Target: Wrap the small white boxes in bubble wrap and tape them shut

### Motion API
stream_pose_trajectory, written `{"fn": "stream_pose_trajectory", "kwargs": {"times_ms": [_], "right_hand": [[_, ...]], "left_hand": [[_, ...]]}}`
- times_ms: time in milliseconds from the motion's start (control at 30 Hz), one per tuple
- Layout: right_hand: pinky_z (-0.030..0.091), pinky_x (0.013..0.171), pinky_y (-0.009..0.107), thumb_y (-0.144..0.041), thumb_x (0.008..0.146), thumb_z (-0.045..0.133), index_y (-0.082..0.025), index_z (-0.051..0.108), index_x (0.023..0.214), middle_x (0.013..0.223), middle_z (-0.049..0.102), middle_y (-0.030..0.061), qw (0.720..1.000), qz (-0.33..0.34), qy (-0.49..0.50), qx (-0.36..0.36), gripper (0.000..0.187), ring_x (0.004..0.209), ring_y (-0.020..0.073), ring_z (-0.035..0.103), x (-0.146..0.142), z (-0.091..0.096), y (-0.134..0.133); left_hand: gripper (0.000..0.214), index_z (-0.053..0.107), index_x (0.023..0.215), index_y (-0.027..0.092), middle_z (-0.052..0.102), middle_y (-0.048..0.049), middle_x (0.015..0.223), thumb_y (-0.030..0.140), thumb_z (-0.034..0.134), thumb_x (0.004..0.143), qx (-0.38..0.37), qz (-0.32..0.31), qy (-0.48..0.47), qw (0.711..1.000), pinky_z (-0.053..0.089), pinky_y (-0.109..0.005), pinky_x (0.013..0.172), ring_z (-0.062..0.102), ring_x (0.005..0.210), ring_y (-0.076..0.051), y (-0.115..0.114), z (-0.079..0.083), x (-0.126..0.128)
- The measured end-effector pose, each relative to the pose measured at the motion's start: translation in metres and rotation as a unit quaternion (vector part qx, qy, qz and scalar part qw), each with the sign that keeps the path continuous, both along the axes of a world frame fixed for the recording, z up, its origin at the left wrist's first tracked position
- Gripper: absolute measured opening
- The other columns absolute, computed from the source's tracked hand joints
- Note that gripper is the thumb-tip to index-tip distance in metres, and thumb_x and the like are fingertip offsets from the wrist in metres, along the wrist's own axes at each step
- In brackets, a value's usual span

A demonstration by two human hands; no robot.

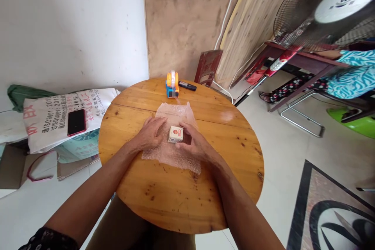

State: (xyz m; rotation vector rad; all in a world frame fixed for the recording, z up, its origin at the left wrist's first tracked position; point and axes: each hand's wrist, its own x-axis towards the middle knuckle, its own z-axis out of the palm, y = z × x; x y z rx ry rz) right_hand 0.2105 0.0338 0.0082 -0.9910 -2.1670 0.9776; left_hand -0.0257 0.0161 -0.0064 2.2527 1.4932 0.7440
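Note:
A small white box with a red label [175, 134] sits on a sheet of bubble wrap [175, 113] spread on a round wooden table [175, 191]. My right hand [195, 145] curls round the box's right and near sides, fingers touching it. My left hand [150, 133] lies flat on the bubble wrap just left of the box, fingers stretched toward it.
An orange and blue tape dispenser [172, 84] and a dark remote [187, 85] stand at the table's far edge. A phone [76, 122] lies on printed sacks at left. A wooden chair [208, 66] is behind; a fan [325, 8] and a seated person's legs at right.

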Motion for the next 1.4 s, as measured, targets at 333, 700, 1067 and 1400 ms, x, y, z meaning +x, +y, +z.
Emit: {"fn": "stream_pose_trajectory", "kwargs": {"times_ms": [333, 700, 1067, 1400], "right_hand": [[0.06, 0.073, 0.031, -0.041, 0.088, 0.057, -0.025, 0.056, 0.11, 0.12, 0.061, 0.0084, 0.908, -0.189, 0.275, -0.253, 0.028, 0.1, 0.0198, 0.067, 0.01, -0.009, 0.027], [0.057, 0.061, 0.023, -0.025, 0.08, 0.069, -0.023, 0.058, 0.095, 0.097, 0.059, 0.0022, 0.841, -0.214, 0.381, -0.319, 0.019, 0.082, 0.0142, 0.065, 0.005, 0.002, 0.022], [0.057, 0.059, 0.023, -0.022, 0.079, 0.067, -0.022, 0.058, 0.092, 0.099, 0.059, 0.0032, 0.85, -0.223, 0.35, -0.324, 0.016, 0.082, 0.0138, 0.063, 0.004, 0.003, 0.025], [0.057, 0.065, 0.026, -0.027, 0.08, 0.065, -0.021, 0.057, 0.095, 0.104, 0.059, 0.0058, 0.862, -0.226, 0.337, -0.304, 0.018, 0.087, 0.0156, 0.063, 0.002, -0.001, 0.023]], "left_hand": [[0.071, 0.042, 0.142, 0.013, 0.052, -0.013, 0.143, 0.02, 0.05, 0.071, -0.001, -0.01, -0.009, 1.0, 0.023, -0.051, 0.117, 0.045, 0.133, -0.029, 0.003, -0.005, -0.004], [0.071, 0.045, 0.139, 0.015, 0.055, -0.0127, 0.14, 0.019, 0.05, 0.068, 0.014, -0.008, -0.009, 1.0, 0.027, -0.053, 0.114, 0.046, 0.131, -0.031, 0.005, -0.009, -0.006], [0.07, 0.048, 0.139, 0.013, 0.053, -0.0129, 0.143, 0.02, 0.049, 0.069, 0.021, -0.015, -0.008, 1.0, 0.027, -0.052, 0.116, 0.044, 0.134, -0.03, 0.003, -0.006, -0.009], [0.07, 0.05, 0.139, 0.015, 0.052, -0.0135, 0.143, 0.023, 0.054, 0.069, 0.008, -0.007, -0.049, 0.999, 0.03, -0.053, 0.115, 0.043, 0.135, -0.032, 0.007, -0.01, -0.014]]}}
